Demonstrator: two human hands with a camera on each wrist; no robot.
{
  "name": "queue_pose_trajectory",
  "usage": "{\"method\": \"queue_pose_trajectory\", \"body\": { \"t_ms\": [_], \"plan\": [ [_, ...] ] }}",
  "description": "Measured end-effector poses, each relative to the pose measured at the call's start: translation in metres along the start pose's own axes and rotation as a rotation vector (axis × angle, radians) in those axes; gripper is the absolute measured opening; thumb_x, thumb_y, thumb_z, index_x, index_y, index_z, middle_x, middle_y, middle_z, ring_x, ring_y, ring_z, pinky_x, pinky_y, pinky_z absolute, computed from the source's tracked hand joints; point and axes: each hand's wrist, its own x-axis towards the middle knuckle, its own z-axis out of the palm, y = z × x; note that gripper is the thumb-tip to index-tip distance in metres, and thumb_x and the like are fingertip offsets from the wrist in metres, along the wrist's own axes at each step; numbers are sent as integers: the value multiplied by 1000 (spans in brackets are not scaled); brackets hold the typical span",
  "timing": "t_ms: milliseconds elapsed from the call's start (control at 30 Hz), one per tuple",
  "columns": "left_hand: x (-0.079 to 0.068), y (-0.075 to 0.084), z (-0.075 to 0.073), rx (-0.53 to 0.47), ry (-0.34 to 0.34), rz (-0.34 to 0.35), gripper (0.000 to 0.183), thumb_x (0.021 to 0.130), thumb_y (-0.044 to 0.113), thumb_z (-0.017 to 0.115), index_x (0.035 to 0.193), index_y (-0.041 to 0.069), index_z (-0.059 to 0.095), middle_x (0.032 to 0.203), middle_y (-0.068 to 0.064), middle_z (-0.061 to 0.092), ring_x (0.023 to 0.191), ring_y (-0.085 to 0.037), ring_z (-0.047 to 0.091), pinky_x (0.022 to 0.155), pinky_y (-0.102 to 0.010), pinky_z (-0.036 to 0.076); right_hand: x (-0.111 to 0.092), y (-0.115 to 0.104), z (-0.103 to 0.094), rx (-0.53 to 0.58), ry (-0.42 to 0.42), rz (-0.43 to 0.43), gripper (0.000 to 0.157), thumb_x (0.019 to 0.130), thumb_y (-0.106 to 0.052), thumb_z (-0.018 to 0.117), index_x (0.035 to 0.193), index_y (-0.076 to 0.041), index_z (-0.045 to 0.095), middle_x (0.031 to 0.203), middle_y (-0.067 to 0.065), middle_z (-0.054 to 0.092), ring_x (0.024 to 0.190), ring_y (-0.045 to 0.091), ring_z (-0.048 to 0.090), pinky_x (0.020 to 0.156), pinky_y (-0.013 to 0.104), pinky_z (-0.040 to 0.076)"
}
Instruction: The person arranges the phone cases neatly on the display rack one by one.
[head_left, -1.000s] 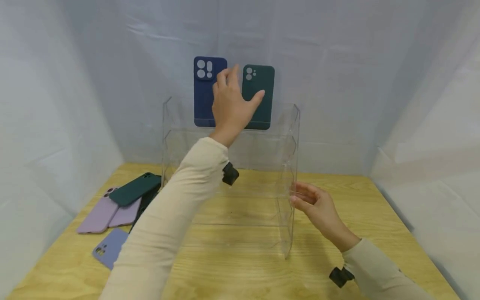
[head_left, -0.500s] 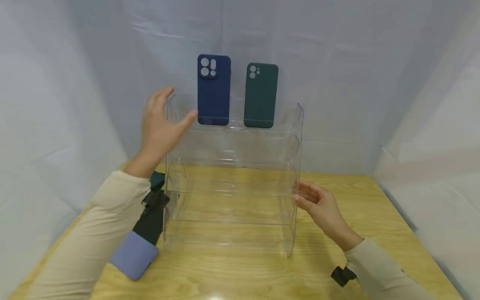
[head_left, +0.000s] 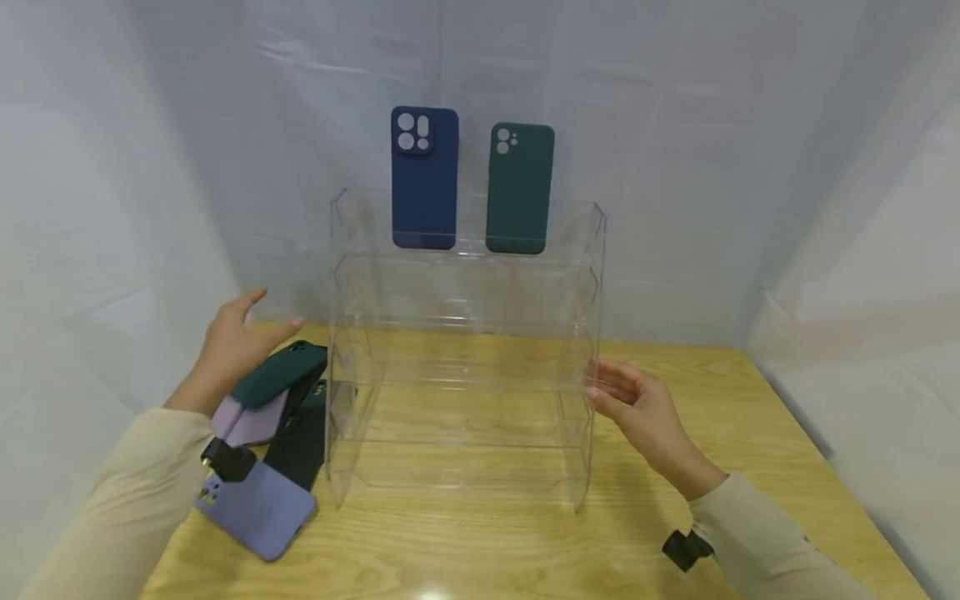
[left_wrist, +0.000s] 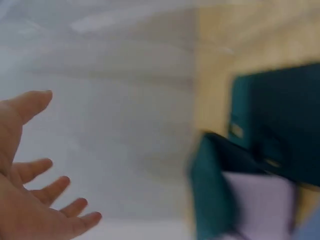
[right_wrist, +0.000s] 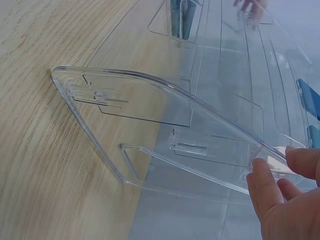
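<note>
My left hand (head_left: 234,350) hovers with spread fingers above the pile of phone cases at the left. In the left wrist view the left hand (left_wrist: 37,185) holds nothing. That pile has a dark green case (head_left: 281,372), a lilac case (head_left: 255,423), a black case (head_left: 300,446) and a periwinkle case (head_left: 262,508). A clear acrylic display stand (head_left: 465,446) stands mid-table. Upright on its top tier are a navy phone case (head_left: 425,196) and a green phone case (head_left: 521,196), side by side. My right hand (head_left: 645,421) grips the stand's right side panel between thumb and fingers.
The wooden table (head_left: 675,375) extends in front of the stand and to its right. White sheeting (head_left: 675,167) hangs behind and on both sides. The stand's lower tiers are see-through, with thin edges. A black wrist camera (head_left: 228,460) partly covers the pile.
My left hand has drawn back from the two upright cases, moving left and down to the pile. Those cases stay on the top tier. The right hand stays at the stand's side.
</note>
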Motion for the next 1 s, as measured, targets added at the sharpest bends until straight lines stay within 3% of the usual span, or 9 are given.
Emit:
{"method": "queue_pose_trajectory", "body": {
  "t_ms": [233, 400, 600, 900, 1000],
  "plan": [
    [9, -70, 25, 152, -60, 82, 84, 91, 39, 63, 141, -18, 27, 138, -44, 31, 124, -60, 30, 98, -67, 31, -2, 1, 1, 13, -2, 8, 53, 92, -12, 65, 138, 5, 44, 136, 23, 51, 121, 35, 54, 85, 24, 52],
    [10, -98, 34, 234, -88, 72, 83, 89, 38, 65, 136, -23, 32, 131, -46, 36, 116, -61, 37, 94, -66, 35, -3, 0, 1, 20, -2, 13, 53, 92, -12, 65, 138, 5, 45, 136, 24, 51, 121, 35, 54, 85, 25, 53],
    [8, -113, 40, 319, -89, 27, 82, 86, 42, 67, 134, -19, 38, 128, -44, 41, 110, -61, 44, 88, -66, 39, -3, -2, 3, 28, 0, 18, 51, 92, -10, 65, 137, 5, 46, 136, 26, 50, 120, 35, 55, 85, 24, 53],
    [7, -118, 41, 390, -71, 58, 75, 86, 40, 66, 131, -16, 45, 125, -41, 47, 107, -59, 49, 88, -65, 40, -3, -2, 3, 34, -4, 12, 51, 92, -8, 64, 137, 5, 46, 136, 26, 50, 120, 35, 54, 85, 25, 52],
    [5, -118, 39, 403, -33, 59, 77, 86, 45, 65, 131, -14, 46, 125, -41, 48, 105, -59, 49, 85, -64, 42, -3, -1, 3, 27, -8, 11, 52, 92, -10, 64, 138, 5, 45, 137, 25, 50, 121, 35, 54, 86, 25, 52]
  ]
}}
